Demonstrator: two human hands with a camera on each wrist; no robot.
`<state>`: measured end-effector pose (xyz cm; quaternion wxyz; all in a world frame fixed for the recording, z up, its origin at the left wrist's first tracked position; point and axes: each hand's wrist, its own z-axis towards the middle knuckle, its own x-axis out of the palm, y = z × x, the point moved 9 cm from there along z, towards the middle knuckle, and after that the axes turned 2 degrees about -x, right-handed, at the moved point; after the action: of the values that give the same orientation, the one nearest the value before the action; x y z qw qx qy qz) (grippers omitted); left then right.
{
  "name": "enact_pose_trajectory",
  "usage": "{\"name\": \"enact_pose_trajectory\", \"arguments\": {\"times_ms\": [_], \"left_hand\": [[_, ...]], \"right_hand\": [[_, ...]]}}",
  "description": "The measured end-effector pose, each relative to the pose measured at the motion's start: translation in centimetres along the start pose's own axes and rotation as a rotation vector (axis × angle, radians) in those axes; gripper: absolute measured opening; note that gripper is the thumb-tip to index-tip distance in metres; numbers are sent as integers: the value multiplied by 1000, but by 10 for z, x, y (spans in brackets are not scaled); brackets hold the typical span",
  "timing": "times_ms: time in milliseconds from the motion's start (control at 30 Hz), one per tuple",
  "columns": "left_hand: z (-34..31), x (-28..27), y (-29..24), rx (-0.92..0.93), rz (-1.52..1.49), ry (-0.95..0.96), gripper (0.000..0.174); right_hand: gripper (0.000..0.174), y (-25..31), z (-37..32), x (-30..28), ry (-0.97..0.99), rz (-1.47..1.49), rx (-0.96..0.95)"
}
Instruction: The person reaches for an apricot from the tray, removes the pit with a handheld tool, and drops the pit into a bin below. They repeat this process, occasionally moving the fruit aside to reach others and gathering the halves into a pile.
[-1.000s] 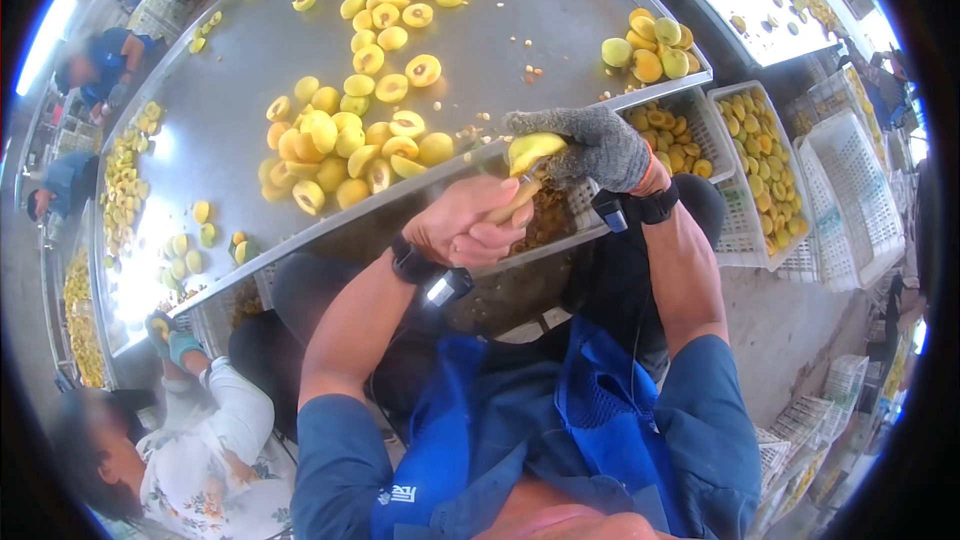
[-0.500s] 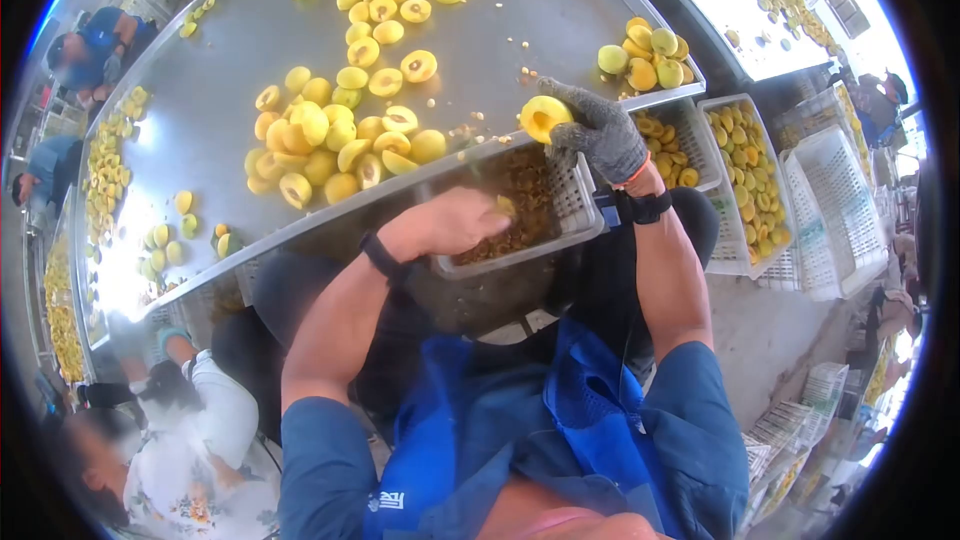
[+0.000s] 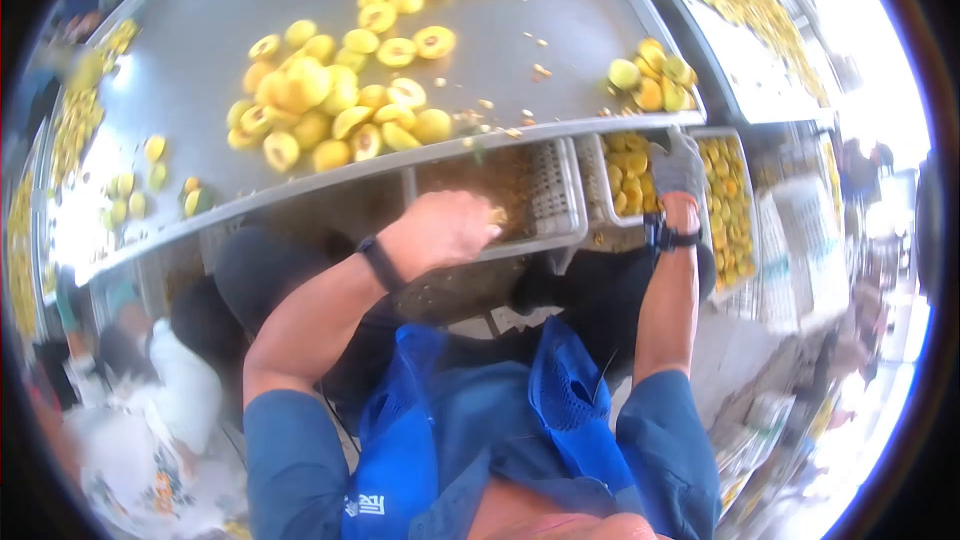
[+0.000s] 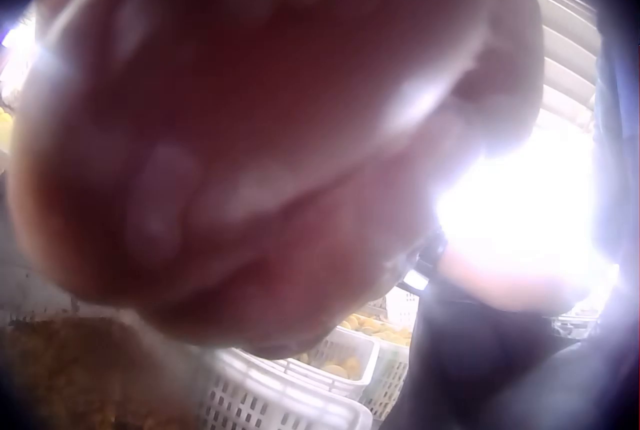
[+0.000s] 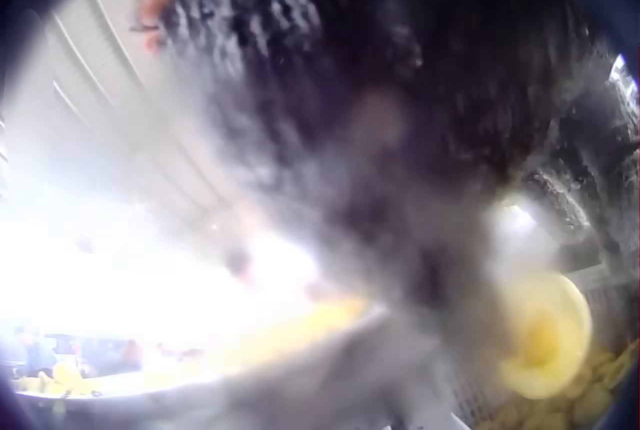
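My bare left hand (image 3: 445,230) is curled in a fist over the near side of a crate (image 3: 572,195) of brown scraps. A short pale end of the wooden-handled pitting tool (image 3: 497,215) shows at its fingers; the rest is hidden. My right hand (image 3: 680,168), in a grey knit glove, is over a white crate (image 3: 598,180) of yellow peach halves (image 3: 628,180), fingers pointing away from me. In the right wrist view a pitted peach half (image 5: 545,335) with a hollow centre is just below the gloved fingers, above other halves.
A metal table (image 3: 500,60) carries a heap of halved peaches (image 3: 310,100), several with brown centres, and a small pile (image 3: 655,75) at its right corner. Another filled crate (image 3: 728,205) stands to the right. A person in a white top (image 3: 150,430) sits at left.
The left hand drew the tool back from the peach half, toward me. The right hand carried the half rightward from above the scrap crate to the crate of halves. The head view shifted.
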<state>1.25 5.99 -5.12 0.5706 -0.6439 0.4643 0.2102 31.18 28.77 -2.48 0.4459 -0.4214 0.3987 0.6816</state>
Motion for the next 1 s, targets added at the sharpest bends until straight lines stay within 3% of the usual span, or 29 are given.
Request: {"name": "enact_pose_trajectory", "arguments": {"times_ms": [67,167,233,267,333,500,600,733,800,833,900,933,1000], "left_hand": [[-2,-1,-3,-15,-21,9,38],[-1,1,-10,-4,-39,31,28],[-1,5,-10,27,-7,19,23],[-4,4,-11,55,-47,16,32],[-6,5,-6,27,-35,16,30],[-16,4,5,31,6,26,27],[-25,-7,11,44,-65,-44,27],[-30,-21,12,27,-20,2,29],[-28,-33,15,-52,-13,-75,31],[-30,-38,19,-102,-13,-116,32],[-32,-61,15,1,-296,-375,33],[-36,-72,16,50,-438,-504,34],[-36,-79,19,47,-617,-541,34]], "right_hand": [[36,53,2,-15,-31,203,-67],[34,166,11,-10,38,476,-432],[34,235,18,26,261,536,-529],[34,274,18,34,295,510,-606],[35,337,25,70,377,415,-744],[36,422,18,129,610,310,-947],[38,420,21,174,632,177,-1027],[39,400,30,127,476,382,-777],[40,386,33,84,423,475,-621],[42,375,29,66,479,669,-523],[47,340,20,39,598,1054,-326],[49,322,15,34,563,1096,-311],[52,288,7,26,486,1176,-280]]}}
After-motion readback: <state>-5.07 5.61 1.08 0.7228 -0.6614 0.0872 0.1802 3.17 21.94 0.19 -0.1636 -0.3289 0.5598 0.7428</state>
